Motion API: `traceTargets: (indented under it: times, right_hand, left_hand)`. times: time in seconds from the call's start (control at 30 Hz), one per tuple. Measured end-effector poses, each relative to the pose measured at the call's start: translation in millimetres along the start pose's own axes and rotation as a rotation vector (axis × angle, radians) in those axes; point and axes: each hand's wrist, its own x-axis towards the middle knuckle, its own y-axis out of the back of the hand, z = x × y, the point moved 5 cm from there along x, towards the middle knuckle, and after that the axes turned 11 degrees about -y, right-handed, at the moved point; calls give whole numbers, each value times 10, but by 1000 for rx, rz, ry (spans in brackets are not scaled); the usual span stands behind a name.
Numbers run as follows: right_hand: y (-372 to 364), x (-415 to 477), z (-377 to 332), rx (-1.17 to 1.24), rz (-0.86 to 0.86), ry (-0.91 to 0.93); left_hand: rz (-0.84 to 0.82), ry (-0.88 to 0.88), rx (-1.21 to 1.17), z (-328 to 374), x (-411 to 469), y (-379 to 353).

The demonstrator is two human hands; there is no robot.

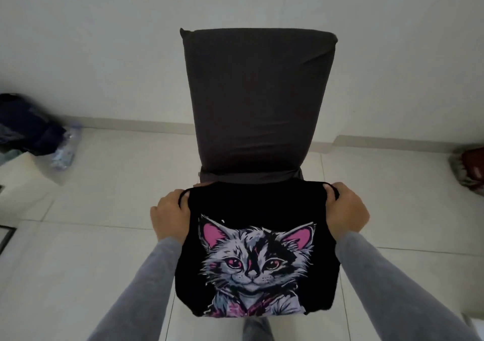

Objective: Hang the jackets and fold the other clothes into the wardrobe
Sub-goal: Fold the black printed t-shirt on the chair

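Observation:
A black T-shirt [255, 202] with a grey and pink cat print is folded into a rectangle and held in front of me over the chair seat. My left hand [171, 216] grips its left edge, with the thumb on top and the fingers curled under. My right hand [345, 211] grips the right edge the same way. The shirt's far edge lies level with the chair's seat, which it hides. No wardrobe or jacket is in view.
A dark fabric-covered chair [258, 100] stands straight ahead against a white wall. Dark clothes [23, 123] and a clear plastic bag [65, 149] lie at the left on a white surface. A reddish bundle [471, 168] sits at the far right. The floor has pale tiles.

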Motion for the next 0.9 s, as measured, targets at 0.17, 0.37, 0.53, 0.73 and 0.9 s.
traceTargets:
  times: [0.17,0.37,0.53,0.73,0.9]
  right_hand:
    - [-707,581,-267,-67,-37,5]
    - [-1403,1126,-457,-122,-110,51]
    - [-1986,1416,-435,-209,-166,96]
    - [-2474,1580,-304,-219,-183,85]
    - [-2768,1626,-185,-210,-161,33]
  left_hand:
    - [-65,40,83,-139,625,-653]
    - [-123,96,117,-336,1133,-1363]
    - [-207,96,170,-558,1356,-1958]
    - [-231,178,181,-725,1371,-2388]
    - [-225,281,144,-739,1274,-2638]
